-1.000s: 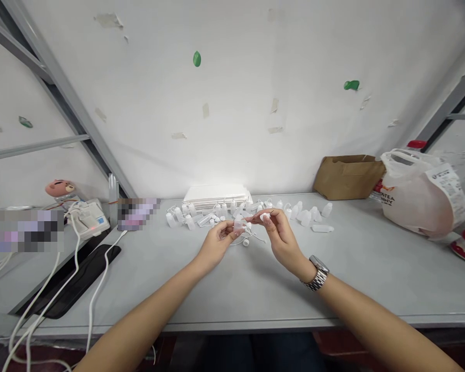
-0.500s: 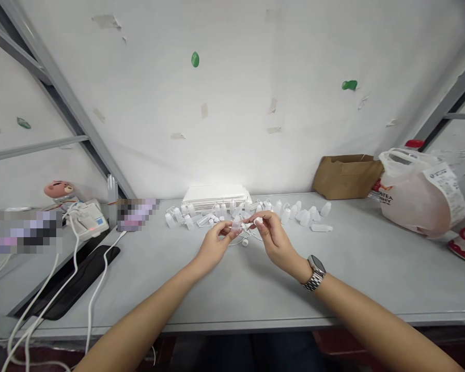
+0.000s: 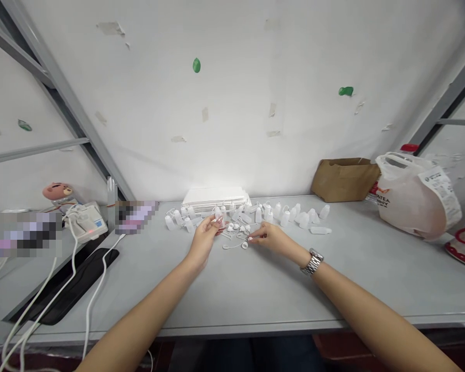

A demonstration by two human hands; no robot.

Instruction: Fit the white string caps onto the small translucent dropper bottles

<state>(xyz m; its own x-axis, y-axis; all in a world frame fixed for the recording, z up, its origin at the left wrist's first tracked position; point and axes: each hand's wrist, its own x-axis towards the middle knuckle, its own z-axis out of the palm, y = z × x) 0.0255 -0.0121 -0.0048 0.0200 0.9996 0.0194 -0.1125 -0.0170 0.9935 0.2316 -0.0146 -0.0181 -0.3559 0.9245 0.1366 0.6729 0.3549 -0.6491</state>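
Observation:
My left hand (image 3: 206, 236) is closed around a small translucent squeeze bottle (image 3: 219, 221), held up over the back of the desk. The fingers hide part of the bottle. At the right, my right hand (image 3: 271, 236) reaches down with thumb and forefinger pinched on a small white piece (image 3: 250, 238); its exact shape is too small to make out. Below the fingertips a white cap with a strap (image 3: 245, 245) lies on the desk. More white caps (image 3: 234, 227) are heaped between my hands. Several translucent bottles (image 3: 286, 219) stand or lie behind and on both sides.
A stack of white sheets or boxes (image 3: 215, 195) stands against the wall. To the right are a brown cardboard box (image 3: 343, 181) and a plastic bag (image 3: 406, 206). At left, white cables (image 3: 101, 279), a power strip (image 3: 87, 222) and a black mat (image 3: 70, 289) occupy the desk.
My hands have moved apart. The left has gone left with the bottle; the right has lowered from beside the bottle to the caps on the desk. The view has shifted slightly.

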